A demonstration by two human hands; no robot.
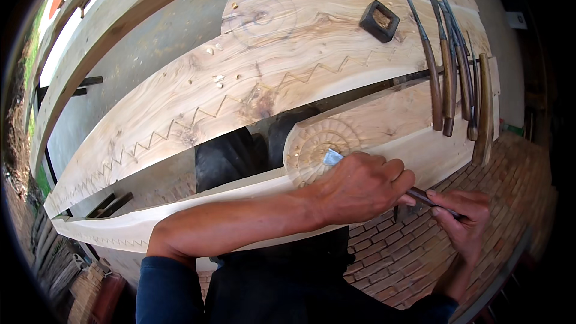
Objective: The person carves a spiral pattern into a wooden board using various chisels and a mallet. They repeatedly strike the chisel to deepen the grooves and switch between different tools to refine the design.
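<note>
My left hand (369,183) is closed around a chisel (332,158) whose bright flat blade rests on a carved round rosette (318,138) at the rounded end of the nearer pale board (408,150). My right hand (462,210) grips the same chisel's dark wooden handle farther back, below and to the right. My left forearm lies across the near board, hiding part of it. A larger board (336,42) behind bears a zigzag groove and a faint drawn circle, with a few chips on it.
Several long-handled chisels and gouges (432,84) lie across both boards at the right. A dark square block (379,21) with a hollow sits on the far board. Curved timbers (102,24) stand at the upper left, over concrete. A brick floor (396,258) shows below.
</note>
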